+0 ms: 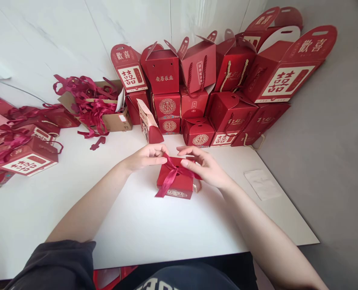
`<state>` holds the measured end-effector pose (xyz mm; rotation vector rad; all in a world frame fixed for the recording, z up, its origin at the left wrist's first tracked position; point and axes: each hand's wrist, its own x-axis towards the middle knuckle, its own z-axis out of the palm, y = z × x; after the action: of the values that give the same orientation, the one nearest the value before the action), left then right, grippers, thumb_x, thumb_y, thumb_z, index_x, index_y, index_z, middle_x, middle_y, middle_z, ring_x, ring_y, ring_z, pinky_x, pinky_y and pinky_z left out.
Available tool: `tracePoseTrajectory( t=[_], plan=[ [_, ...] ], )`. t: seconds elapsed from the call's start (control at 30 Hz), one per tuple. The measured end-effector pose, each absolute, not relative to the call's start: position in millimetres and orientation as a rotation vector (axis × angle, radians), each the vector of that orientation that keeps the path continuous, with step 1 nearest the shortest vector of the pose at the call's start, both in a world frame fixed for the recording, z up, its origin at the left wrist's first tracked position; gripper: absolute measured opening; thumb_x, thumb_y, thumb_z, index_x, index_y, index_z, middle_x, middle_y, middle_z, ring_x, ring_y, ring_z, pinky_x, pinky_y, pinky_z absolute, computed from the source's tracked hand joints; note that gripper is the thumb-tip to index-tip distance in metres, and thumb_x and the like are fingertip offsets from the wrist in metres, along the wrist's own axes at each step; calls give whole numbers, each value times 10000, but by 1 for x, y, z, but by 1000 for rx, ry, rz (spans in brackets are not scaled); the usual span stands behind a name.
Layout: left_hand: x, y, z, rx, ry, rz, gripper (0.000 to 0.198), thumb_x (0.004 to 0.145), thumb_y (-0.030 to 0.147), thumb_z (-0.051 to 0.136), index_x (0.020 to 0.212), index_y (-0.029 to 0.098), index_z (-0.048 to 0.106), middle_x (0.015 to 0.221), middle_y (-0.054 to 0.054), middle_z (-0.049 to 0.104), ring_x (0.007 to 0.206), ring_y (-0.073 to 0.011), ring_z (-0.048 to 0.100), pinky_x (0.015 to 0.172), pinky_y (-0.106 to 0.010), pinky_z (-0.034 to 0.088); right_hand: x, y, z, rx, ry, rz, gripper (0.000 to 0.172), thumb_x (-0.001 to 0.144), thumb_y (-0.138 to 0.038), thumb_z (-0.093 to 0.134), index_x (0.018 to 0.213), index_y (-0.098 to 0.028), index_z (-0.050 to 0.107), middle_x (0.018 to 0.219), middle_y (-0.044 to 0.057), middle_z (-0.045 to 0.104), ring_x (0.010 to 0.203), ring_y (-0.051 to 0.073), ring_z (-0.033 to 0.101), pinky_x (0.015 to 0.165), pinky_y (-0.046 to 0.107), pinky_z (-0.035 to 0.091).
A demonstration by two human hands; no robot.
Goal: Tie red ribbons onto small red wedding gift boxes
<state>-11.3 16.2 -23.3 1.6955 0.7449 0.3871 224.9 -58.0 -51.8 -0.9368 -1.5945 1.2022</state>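
Centrally, a small red cardboard box with a pale printed medallion (165,181) sits on the white counter (130,225), between the two hands. A glossy crimson satin ribbon (168,182) is tied in a bow across its top, one tail hanging over the front. The left hand (150,156) pinches the ribbon near the box's rear left corner, thumb and forefinger close together. The right hand (204,167) lies over the right side, covering part of the box and ribbon; its thumb and forefinger are apart, but I cannot tell whether the other fingers grip anything. A twisted gold cord (197,186) shows beside the box, below that hand.

Close behind stand stacked red cardboard boxes (193,105), which crowd the space beyond the fingers. Nearest the left hand, a slanted red box with a pale printed panel (150,124) juts forward from them. Further left, an open brown cardboard carton (115,122) overflows with loose crimson ribbons (92,108), and a flat red cut-out piece (98,143) lies before it. Ribboned red boxes (38,151) cluster at the far left. A flat white sheet (261,184) lies to the right, near the grey wall (326,133).
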Motion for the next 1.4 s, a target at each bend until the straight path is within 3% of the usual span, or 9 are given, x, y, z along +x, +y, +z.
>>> tracePoseTrajectory(
  t=[0.1, 0.2, 0.33, 0.53, 0.63, 0.77, 1.03, 1.27, 1.4],
  plan=[
    [-10, 1, -7, 1792, 970, 570, 316, 839, 414, 652, 1055, 209, 547, 636, 67, 476, 571, -88, 420, 584, -207, 328, 237, -50, -54, -999, -1476, 1270, 294, 943, -506, 561, 1010, -224, 614, 1229, 58, 617, 1156, 220, 555, 977, 353, 424],
    [-14, -16, 1, 1954, 1348, 632, 345, 859, 507, 591, 759, 178, 591, 586, 41, 473, 526, -92, 420, 524, -214, 297, 246, -46, -55, -1080, -1464, 1313, 370, 934, -566, 538, 910, -204, 609, 1146, 56, 642, 1123, 229, 556, 982, 359, 411],
    [-24, -44, 2, 2009, 1530, 272, 552, 873, 574, 517, 523, 166, 641, 477, -17, 551, 432, -120, 467, 462, -250, 297, 249, -50, -48, -1074, -1571, 1357, 405, 915, -574, 564, 800, -189, 610, 1198, 69, 627, 1120, 247, 568, 996, 366, 391],
    [-25, -76, -10, 1784, 1311, 228, 420, 843, 521, 605, 685, 156, 739, 610, -28, 663, 517, -128, 535, 479, -231, 341, 248, -56, -43, -937, -1697, 1371, 316, 887, -477, 665, 753, -191, 684, 1317, 85, 576, 1245, 270, 522, 1028, 391, 377],
    [-23, -76, -23, 1606, 1193, 383, 336, 799, 473, 683, 744, 150, 757, 720, -57, 725, 654, -174, 632, 596, -253, 470, 249, -55, -45, -922, -1713, 1407, 253, 895, -462, 660, 860, -227, 747, 1352, 72, 555, 1232, 266, 536, 1009, 397, 412],
    [-23, -78, -37, 1507, 1141, 500, 317, 781, 451, 710, 857, 152, 781, 837, -98, 761, 797, -231, 691, 751, -332, 545, 248, -53, -47, -912, -1690, 1410, 284, 912, -459, 640, 800, -214, 731, 1332, 60, 573, 1240, 251, 531, 1031, 377, 397],
    [-14, -90, -49, 1510, 1245, 531, 283, 797, 440, 699, 754, 160, 720, 737, -53, 709, 677, -161, 620, 627, -263, 490, 245, -51, -53, -879, -1546, 1429, 258, 910, -402, 653, 786, -186, 585, 1251, 84, 622, 1043, 216, 628, 876, 331, 466],
    [-19, -89, -44, 1598, 1192, 472, 307, 834, 428, 663, 700, 158, 607, 701, -24, 624, 637, -131, 536, 605, -263, 423, 248, -49, -54, -855, -1518, 1426, 203, 929, -372, 632, 832, -201, 583, 1214, 78, 653, 1056, 219, 632, 865, 342, 485],
    [-20, -89, -44, 1806, 1269, 876, 260, 894, 389, 568, 743, 186, 511, 728, -7, 533, 708, -148, 514, 687, -291, 422, 244, -54, -51, -803, -1534, 1479, 199, 923, -367, 647, 830, -196, 605, 1209, 80, 663, 1093, 231, 624, 905, 356, 489]
  ],
)
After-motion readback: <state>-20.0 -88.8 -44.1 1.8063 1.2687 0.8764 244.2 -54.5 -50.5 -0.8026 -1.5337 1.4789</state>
